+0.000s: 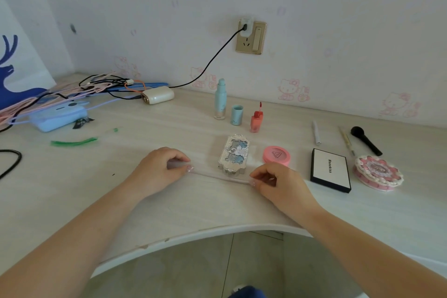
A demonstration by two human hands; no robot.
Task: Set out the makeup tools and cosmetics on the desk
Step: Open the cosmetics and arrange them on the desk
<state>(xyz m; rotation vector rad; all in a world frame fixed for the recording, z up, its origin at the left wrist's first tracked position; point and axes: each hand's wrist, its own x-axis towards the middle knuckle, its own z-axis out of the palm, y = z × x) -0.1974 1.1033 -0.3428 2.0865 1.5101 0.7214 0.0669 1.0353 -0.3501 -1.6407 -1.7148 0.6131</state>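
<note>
Both hands' fingers pinching a clear strip, left hand, right hand, black-edged palette reading "Mookiss"

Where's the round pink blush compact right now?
In the head view, the round pink blush compact lies flat on the desk right of centre, between the ornate silver-blue palette and the black-edged white palette.
</note>
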